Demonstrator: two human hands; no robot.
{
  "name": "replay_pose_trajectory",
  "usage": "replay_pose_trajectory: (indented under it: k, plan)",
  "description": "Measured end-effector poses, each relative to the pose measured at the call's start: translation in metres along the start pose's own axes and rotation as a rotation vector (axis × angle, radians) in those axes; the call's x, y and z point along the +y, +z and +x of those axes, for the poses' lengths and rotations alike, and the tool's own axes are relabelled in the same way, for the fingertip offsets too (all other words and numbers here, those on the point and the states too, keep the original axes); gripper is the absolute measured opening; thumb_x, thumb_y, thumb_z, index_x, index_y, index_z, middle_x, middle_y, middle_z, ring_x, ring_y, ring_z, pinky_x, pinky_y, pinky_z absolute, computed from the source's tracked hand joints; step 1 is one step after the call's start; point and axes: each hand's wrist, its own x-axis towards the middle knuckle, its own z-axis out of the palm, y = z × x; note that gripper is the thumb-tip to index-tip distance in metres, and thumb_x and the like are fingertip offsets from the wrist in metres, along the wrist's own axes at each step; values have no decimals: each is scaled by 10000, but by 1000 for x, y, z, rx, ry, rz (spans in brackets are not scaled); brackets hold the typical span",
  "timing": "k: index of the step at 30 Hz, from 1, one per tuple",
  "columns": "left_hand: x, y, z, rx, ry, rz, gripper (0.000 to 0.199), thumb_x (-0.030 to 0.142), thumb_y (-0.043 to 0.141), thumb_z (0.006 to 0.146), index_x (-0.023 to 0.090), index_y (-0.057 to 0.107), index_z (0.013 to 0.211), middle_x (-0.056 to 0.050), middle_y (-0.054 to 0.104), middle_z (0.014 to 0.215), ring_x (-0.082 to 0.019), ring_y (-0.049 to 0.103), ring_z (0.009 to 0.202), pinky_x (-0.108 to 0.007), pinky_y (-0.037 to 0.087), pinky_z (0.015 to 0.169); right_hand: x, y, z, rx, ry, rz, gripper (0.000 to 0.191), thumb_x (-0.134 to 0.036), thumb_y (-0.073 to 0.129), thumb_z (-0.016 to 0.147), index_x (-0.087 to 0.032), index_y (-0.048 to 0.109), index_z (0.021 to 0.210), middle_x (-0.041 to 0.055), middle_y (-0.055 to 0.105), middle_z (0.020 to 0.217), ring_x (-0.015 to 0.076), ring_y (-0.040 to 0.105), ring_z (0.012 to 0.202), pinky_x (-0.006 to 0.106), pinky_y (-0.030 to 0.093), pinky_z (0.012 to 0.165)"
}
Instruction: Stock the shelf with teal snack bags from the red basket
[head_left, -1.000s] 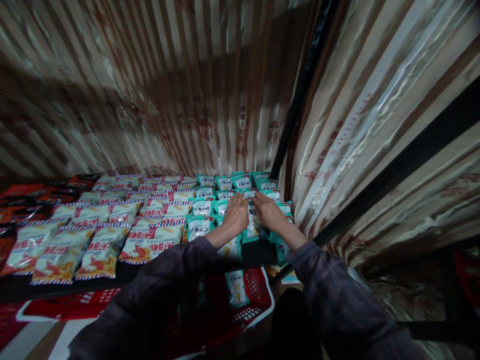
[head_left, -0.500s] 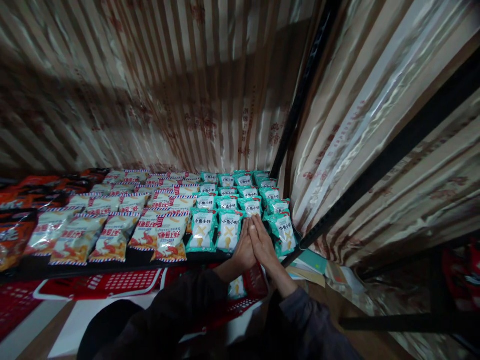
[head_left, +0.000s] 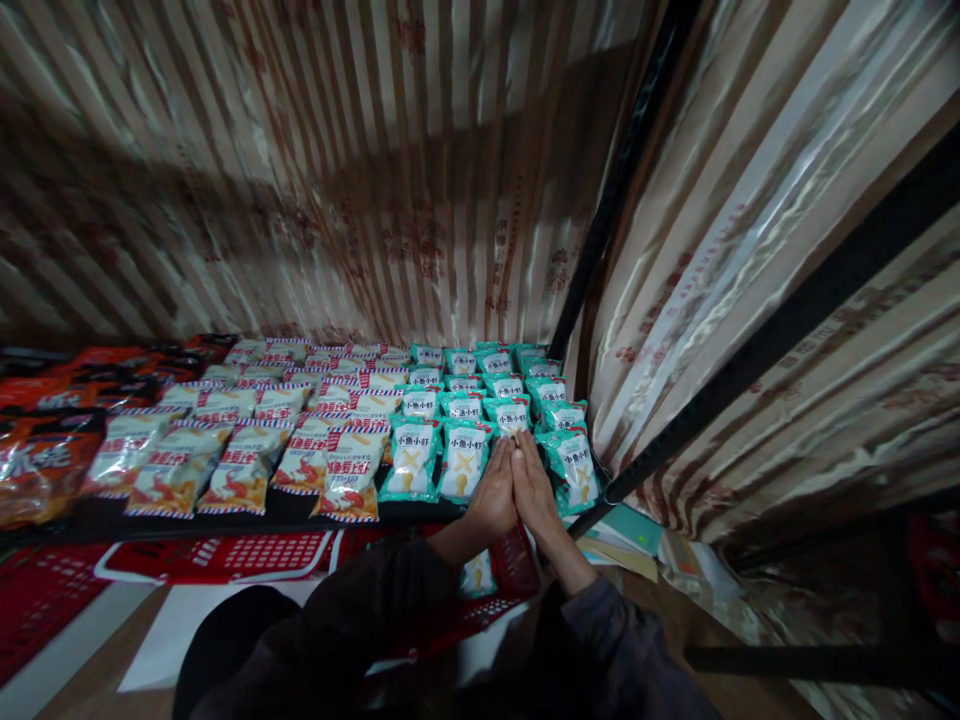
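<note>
My left hand (head_left: 496, 492) and my right hand (head_left: 535, 489) lie side by side, thumbs together, fingers stretched forward. Both are open, palms down, at the front of the rows of teal snack bags. Their fingertips reach the lower edge of a teal snack bag (head_left: 512, 413) in the third column. Whatever is under the palms is hidden. Close by my left hand is a front-row teal bag (head_left: 464, 462) with a yellow picture on it. Another teal bag (head_left: 574, 470) lies just right of my right hand.
Left of the teal bags are rows of white-and-red snack bags (head_left: 349, 470), then orange bags (head_left: 45, 465), on a black shelf (head_left: 289, 515). Below stand red baskets (head_left: 517, 565), one with a teal bag (head_left: 478, 573) inside. A black post (head_left: 675, 430) slants at right before draped patterned sheeting (head_left: 480, 150).
The view has shifted slightly, so the shelf appears a little farther right. My hands stay flat over the same place, with the fingers pressed closer to the same bag's edge.
</note>
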Motion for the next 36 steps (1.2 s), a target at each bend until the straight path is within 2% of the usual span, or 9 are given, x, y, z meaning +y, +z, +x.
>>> replay_pose_trajectory:
  k: [4,7,11,15,22,28,33,36]
  plan:
    - [1,-22,-20,236,27,8,535,169,331,902,103,350,1433,-158,315,1533,-240,181,1459,-511,245,1181,-10,2,-12,-17,-79,12,705,-600,250,929,-116,435,1408,123,386,1502,219,315,1415,451,232,1181]
    - [-5,-33,-33,356,-30,59,528,194,350,910,101,342,1430,-167,299,1538,-257,178,1459,-527,246,1172,-14,15,-20,-60,-93,31,667,-573,281,935,-128,443,1403,119,417,1484,218,361,1392,438,272,1165]
    - [-15,-38,-38,356,-72,77,518,225,334,922,79,348,1419,-193,313,1525,-257,209,1451,-505,262,1167,-16,37,-19,-47,-47,69,658,-560,309,928,-131,430,1412,122,407,1490,230,354,1396,442,276,1159]
    - [-24,-36,-35,331,-164,54,527,265,345,921,52,363,1403,-224,284,1529,-278,222,1445,-507,250,1168,-17,49,-8,-33,-15,101,636,-535,335,924,-169,378,1443,95,404,1496,223,326,1409,443,268,1157]
    - [-34,-33,-30,327,-222,-41,542,263,346,919,75,322,1427,-204,221,1558,-263,192,1454,-487,224,1179,-18,55,1,-36,-1,80,648,-496,331,923,-142,321,1465,120,378,1508,224,329,1406,435,273,1147]
    - [-37,-32,-30,395,-239,-77,608,203,376,881,93,243,1464,-184,153,1581,-248,148,1465,-472,193,1191,-19,54,2,-35,71,55,698,-518,338,902,-112,306,1468,146,365,1510,245,321,1408,444,271,1144]
    - [-38,-31,-28,397,-274,-102,651,232,394,880,51,196,1473,-218,227,1552,-265,176,1459,-479,191,1191,-20,54,9,-89,85,53,728,-558,335,894,-127,283,1479,133,385,1501,243,310,1414,437,275,1141]
    - [-39,-30,-23,400,-299,-113,654,242,406,878,73,201,1475,-206,246,1548,-261,200,1454,-479,196,1190,-18,56,14,-79,81,56,736,-569,339,892,-126,289,1477,128,386,1501,241,302,1418,431,268,1144]
